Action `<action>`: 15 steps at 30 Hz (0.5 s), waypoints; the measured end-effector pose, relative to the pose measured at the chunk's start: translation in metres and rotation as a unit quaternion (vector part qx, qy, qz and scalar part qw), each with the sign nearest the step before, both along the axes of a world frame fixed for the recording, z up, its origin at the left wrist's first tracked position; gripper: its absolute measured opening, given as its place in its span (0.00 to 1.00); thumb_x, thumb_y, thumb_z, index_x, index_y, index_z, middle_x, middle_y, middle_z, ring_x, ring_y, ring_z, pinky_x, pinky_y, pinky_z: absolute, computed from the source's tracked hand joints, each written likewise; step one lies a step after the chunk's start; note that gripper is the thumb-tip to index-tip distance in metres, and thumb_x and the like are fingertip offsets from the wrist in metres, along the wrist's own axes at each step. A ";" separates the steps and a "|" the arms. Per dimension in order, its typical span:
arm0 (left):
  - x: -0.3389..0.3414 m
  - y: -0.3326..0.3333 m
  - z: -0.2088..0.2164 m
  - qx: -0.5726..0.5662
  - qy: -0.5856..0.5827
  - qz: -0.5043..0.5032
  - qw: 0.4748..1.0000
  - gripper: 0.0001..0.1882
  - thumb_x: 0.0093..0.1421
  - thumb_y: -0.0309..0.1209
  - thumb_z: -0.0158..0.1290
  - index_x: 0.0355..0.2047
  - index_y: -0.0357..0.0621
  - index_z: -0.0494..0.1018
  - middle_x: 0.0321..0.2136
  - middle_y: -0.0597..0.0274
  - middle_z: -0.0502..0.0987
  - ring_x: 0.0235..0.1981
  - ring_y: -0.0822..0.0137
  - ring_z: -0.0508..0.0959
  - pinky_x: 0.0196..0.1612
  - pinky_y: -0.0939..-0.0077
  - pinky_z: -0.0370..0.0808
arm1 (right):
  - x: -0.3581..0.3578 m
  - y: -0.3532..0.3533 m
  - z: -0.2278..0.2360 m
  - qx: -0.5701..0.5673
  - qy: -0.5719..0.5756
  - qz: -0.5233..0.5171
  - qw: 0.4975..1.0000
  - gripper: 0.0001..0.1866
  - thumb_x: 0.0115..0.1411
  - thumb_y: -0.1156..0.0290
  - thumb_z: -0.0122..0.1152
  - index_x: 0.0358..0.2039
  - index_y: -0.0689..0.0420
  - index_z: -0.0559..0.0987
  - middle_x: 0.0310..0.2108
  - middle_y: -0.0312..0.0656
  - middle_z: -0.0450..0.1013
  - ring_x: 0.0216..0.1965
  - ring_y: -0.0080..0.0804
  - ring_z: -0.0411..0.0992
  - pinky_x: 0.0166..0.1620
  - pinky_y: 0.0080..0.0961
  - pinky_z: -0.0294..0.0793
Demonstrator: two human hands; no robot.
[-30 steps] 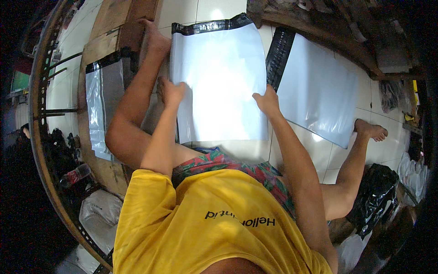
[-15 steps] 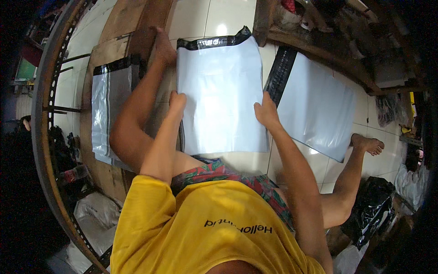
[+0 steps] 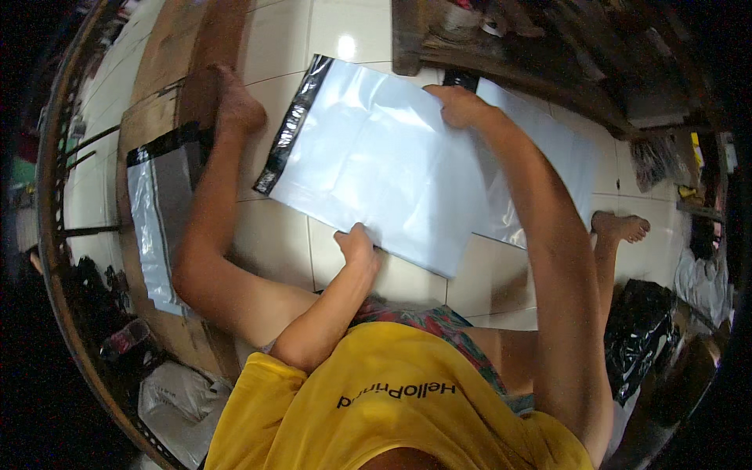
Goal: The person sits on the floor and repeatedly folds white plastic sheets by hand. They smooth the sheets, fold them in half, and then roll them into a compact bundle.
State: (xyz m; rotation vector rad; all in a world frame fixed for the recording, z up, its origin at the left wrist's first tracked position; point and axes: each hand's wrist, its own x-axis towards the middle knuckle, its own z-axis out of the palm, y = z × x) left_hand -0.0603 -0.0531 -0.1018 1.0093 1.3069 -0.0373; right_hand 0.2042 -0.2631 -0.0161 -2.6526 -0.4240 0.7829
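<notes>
Between my legs a white plastic mailer bag (image 3: 376, 157) lies tilted, its black strip at the upper left. My left hand (image 3: 359, 249) pinches its near edge, thumb on top. At the far right edge, my right hand (image 3: 462, 106) grips the bag with the fingers underneath, hidden. Partly under the right side of that bag is a second white mailer (image 3: 576, 160), also with a black strip. To the left, beyond my leg, a grey and white mailer (image 3: 160, 207) with a black band rests on a wooden board.
Wooden boards (image 3: 160, 121) run along the left beside a curved metal rack post (image 3: 53, 172). At the far right stands a low wooden shelf (image 3: 509, 66). A black plastic bag (image 3: 638, 329) sits at the lower right, and a clear bottle (image 3: 125, 338) at the lower left. Pale floor tiles (image 3: 274, 235) lie beneath.
The held mailer has turned counterclockwise, its black strip going from the far side to the left. My right hand has moved farther away, my left nearer and to the right.
</notes>
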 end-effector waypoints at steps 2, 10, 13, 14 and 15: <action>-0.005 0.002 -0.011 0.043 -0.002 -0.043 0.998 0.28 0.61 0.25 0.52 0.60 0.32 0.58 0.53 0.44 0.72 0.49 0.50 0.77 0.51 0.54 0.78 | -0.003 -0.006 -0.023 -0.002 -0.016 -0.012 1.000 0.30 0.64 0.74 0.54 0.68 0.52 0.66 0.62 0.56 0.70 0.61 0.51 0.71 0.64 0.41 0.69; -0.007 0.027 0.016 -0.015 -0.018 -0.117 0.993 0.15 0.64 0.27 0.49 0.50 0.35 0.69 0.46 0.53 0.74 0.47 0.61 0.76 0.45 0.63 0.78 | -0.009 -0.021 -0.042 -0.046 -0.063 -0.031 0.996 0.23 0.67 0.77 0.47 0.62 0.58 0.73 0.59 0.55 0.71 0.60 0.52 0.70 0.64 0.43 0.69; -0.001 0.025 0.030 -0.001 0.031 -0.116 0.993 0.12 0.65 0.29 0.48 0.48 0.40 0.72 0.45 0.56 0.75 0.47 0.61 0.75 0.43 0.62 0.77 | -0.013 -0.013 -0.061 -0.021 -0.141 -0.047 0.989 0.18 0.62 0.78 0.52 0.52 0.59 0.79 0.51 0.56 0.76 0.54 0.52 0.75 0.58 0.46 0.75; 0.000 0.026 0.032 -0.002 0.052 -0.116 0.992 0.12 0.66 0.29 0.48 0.48 0.41 0.72 0.45 0.57 0.74 0.47 0.61 0.75 0.43 0.62 0.77 | -0.012 -0.011 -0.068 -0.010 -0.175 -0.052 0.983 0.16 0.61 0.78 0.54 0.48 0.59 0.81 0.48 0.57 0.78 0.51 0.52 0.78 0.56 0.48 0.77; 0.001 0.028 0.030 -0.010 0.041 -0.106 0.993 0.12 0.66 0.29 0.48 0.48 0.40 0.72 0.44 0.57 0.75 0.47 0.61 0.75 0.43 0.62 0.77 | -0.013 -0.010 -0.062 -0.021 -0.149 -0.059 0.987 0.18 0.61 0.79 0.53 0.51 0.59 0.80 0.51 0.56 0.76 0.53 0.51 0.76 0.58 0.46 0.76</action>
